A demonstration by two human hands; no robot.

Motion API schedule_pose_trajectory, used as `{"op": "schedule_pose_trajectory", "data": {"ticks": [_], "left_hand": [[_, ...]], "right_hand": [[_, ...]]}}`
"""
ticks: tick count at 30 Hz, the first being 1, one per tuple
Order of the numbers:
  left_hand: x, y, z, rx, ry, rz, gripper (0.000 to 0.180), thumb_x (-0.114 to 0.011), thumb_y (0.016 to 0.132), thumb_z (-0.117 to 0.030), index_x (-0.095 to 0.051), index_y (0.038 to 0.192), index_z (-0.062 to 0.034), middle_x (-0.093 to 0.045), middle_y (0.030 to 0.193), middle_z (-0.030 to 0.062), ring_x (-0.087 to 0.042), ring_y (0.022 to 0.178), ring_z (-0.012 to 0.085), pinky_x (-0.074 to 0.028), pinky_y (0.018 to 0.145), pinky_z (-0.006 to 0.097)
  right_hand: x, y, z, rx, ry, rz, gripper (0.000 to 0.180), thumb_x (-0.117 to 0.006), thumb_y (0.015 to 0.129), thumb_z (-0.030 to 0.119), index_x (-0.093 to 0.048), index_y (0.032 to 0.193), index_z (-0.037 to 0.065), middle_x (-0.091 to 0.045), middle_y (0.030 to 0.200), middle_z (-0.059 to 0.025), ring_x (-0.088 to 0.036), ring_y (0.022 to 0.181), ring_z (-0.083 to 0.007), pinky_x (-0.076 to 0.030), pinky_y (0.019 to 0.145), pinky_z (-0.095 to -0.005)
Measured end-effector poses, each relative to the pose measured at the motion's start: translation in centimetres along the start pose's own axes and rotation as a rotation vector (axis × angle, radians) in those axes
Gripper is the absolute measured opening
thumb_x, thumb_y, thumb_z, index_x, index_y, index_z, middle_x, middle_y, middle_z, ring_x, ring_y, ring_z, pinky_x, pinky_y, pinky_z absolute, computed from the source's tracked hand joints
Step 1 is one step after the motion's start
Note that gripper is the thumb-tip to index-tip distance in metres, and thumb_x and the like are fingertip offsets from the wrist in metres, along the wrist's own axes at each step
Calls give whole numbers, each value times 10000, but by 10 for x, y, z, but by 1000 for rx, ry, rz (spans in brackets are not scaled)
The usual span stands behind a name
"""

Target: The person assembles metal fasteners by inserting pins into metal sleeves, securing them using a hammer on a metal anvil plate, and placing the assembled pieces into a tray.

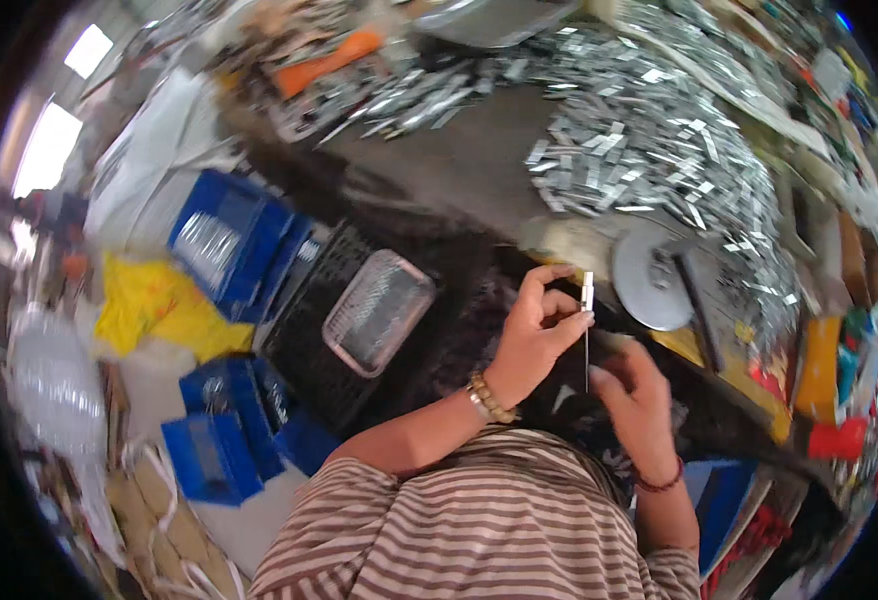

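My left hand (539, 335) pinches a small bright metal piece (587, 290) between thumb and fingers, holding it upright in front of my body. From its lower end a thin metal rod (587, 350) runs straight down. Beside the rod's lower part is my right hand (639, 400), its fingers bent and smeared by motion. Whether its thumb grips the rod or only lies next to it, I cannot tell. Just beyond my hands sit a round grey metal disc (649, 278) and a dark-handled hammer (697, 305).
Many flat metal pieces (649, 140) are heaped on the workbench (459, 150). Left of my hands, a pink-rimmed tray (335, 350) rests on a black crate (289, 335). Further left are blue bins (234, 235) and a yellow bag (154, 305). An orange object (329, 62) lies at the back.
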State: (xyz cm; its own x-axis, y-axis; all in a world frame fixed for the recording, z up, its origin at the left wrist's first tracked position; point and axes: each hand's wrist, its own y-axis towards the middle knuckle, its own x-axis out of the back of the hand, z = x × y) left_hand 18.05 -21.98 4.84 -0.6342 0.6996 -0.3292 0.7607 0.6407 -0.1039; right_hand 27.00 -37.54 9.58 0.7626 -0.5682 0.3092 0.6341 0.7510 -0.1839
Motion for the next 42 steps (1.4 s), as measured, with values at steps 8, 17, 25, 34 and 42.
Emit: {"op": "schedule_pose_trajectory", "data": {"ticks": [8, 17, 25, 34, 42], "left_hand": [[182, -8, 57, 75, 139, -647, 570, -762, 878, -53, -502, 1385, -37, -677, 991, 96, -623, 817, 131, -509, 728, 286], [416, -16, 183, 128, 629, -1048, 562, -779, 784, -48, -552, 1297, -19, -667, 905, 105, -638, 785, 179, -522, 652, 350], [428, 34, 193, -44, 920, -1059, 406, -819, 787, -115, -620, 1135, -52, -694, 930, 125, -686, 788, 263, -566, 730, 400], [408, 18, 132, -428, 752, -929, 287, -797, 893, -163, -668, 1108, -23, -696, 913, 47, -668, 809, 182, -532, 701, 359], [109, 53, -68, -516, 854, -418, 281, -804, 912, -158, -696, 1152, -60, -651, 952, 7, -586, 801, 107, -498, 693, 286]], "right_hand": [[46, 29, -29, 101, 109, -330, 410, -614, 1023, 67, -591, 1431, 35, -645, 1001, -24, -587, 756, -56, -479, 593, -191], [39, 40, -30, 85, 172, -269, 430, -604, 1021, 60, -586, 1451, 49, -626, 991, -21, -560, 699, -44, -483, 540, -192], [45, 36, -27, 77, 138, -332, 432, -617, 1007, 56, -594, 1439, 52, -642, 1006, -31, -580, 709, -61, -500, 550, -201], [36, 35, -15, -2, 302, -200, 393, -639, 997, 37, -610, 1389, 42, -667, 996, -9, -599, 734, -52, -517, 598, -202], [43, 26, -18, -17, 280, -191, 370, -646, 1013, 75, -617, 1377, 19, -696, 1012, -26, -617, 769, -54, -528, 646, -209]]}}
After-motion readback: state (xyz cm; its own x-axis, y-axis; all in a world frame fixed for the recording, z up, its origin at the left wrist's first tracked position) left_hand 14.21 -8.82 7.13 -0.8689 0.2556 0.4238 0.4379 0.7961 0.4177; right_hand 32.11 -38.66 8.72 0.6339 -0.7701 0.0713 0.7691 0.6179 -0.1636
